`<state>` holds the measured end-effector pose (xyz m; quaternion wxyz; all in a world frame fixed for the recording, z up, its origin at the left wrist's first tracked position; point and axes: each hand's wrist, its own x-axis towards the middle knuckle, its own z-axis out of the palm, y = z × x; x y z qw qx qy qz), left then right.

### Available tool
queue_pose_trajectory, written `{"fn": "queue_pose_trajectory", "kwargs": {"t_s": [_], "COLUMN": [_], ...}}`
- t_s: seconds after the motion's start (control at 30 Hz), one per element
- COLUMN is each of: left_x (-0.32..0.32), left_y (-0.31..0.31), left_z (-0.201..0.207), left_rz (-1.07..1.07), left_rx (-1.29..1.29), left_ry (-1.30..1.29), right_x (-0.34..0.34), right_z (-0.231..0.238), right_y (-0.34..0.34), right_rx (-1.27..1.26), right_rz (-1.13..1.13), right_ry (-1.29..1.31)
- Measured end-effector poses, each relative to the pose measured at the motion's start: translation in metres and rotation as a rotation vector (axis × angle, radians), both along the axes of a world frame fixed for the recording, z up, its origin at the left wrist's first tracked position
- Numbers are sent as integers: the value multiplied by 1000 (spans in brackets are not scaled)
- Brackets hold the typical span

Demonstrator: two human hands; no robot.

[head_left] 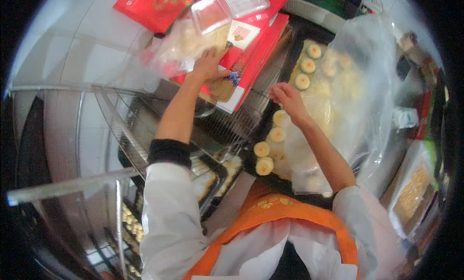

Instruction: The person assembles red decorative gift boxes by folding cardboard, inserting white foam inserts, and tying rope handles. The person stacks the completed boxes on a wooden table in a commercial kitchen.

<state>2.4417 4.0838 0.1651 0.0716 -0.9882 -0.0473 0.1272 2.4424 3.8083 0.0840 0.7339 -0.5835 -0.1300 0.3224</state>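
Observation:
My left hand (209, 66) reaches over a pile of red boxes and packaging, its fingers spread and thumb apart. It rests on or just above brown and red printed packets (223, 89), beside a crumpled clear plastic bag (186, 41). Curled fingers close my right hand (288, 100), above the near-left side of a dark baking tray (289, 184); anything inside them is hidden. Round pale pastries (277, 134) with orange-red marks on top line the tray's left side. A clear plastic sheet (355, 96) covers the others, beneath my right forearm.
Clear plastic boxes (211, 13) lie atop the red packaging, near a red bag (151, 8). A metal rack (72, 186) holding trays stands at left. At right sits a container of pale brown bits (412, 195). A white packet (405, 117) lies beside the plastic sheet.

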Motion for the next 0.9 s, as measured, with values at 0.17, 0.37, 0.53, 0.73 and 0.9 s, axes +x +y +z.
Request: {"fn": "queue_pose_trajectory", "kwargs": {"t_s": [0.17, 0.37, 0.53, 0.73, 0.9], "left_x": [9, 12, 16, 10, 10], "left_y": [-8, -36, -36, -39, -37], "left_z": [9, 23, 53, 61, 57], "left_rz": [-123, -420, -463, -458, -502], "left_rx": [24, 128, 224, 294, 293], "left_ry": [-38, -143, -164, -129, -140], "right_x": [0, 16, 26, 33, 31], "right_z": [13, 11, 5, 9, 11], "right_y": [60, 97, 107, 102, 104], "right_rx": [190, 219, 344, 219, 44], "right_rz": [-94, -182, -245, -109, -114], "right_ry": [210, 340, 434, 381, -17]}}
